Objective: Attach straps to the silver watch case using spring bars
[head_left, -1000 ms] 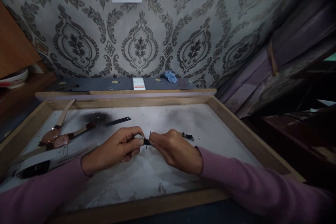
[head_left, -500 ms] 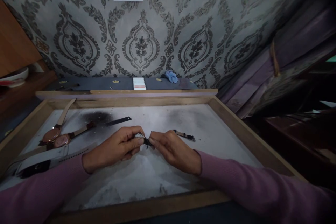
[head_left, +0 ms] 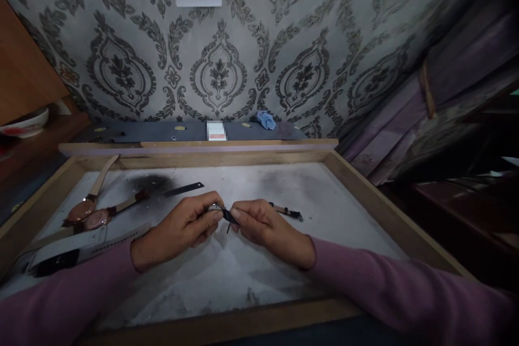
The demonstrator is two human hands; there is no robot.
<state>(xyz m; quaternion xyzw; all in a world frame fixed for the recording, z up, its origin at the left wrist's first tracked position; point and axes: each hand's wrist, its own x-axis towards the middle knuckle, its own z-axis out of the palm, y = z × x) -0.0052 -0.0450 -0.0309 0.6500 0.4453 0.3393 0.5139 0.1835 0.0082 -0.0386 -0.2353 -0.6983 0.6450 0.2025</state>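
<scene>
A small round watch (head_left: 214, 207) with a silvery rim is pinched between the thumb and fingers of my left hand (head_left: 190, 224). From its right side a short black strap piece (head_left: 229, 216) reaches across to my right hand (head_left: 267, 230), whose thumb and fingertips grip it. A thin dark bit hangs down between the two hands. Just behind my right hand lies a separate strap (head_left: 287, 211) with a buckle. Both hands hover over the white tray surface (head_left: 235, 173).
Two rose-gold watches (head_left: 81, 210) lie at the left, beside a black-faced watch (head_left: 57, 263) partly behind my left sleeve. A dark flat blade (head_left: 184, 189) rests behind my left hand. A wooden rim (head_left: 203, 158) surrounds the tray; a blue cloth (head_left: 266, 119) sits beyond it.
The watch has tilted so its face shows less. My right hand has turned slightly at the strap, its fingers more curled. The whole view has shifted a little.
</scene>
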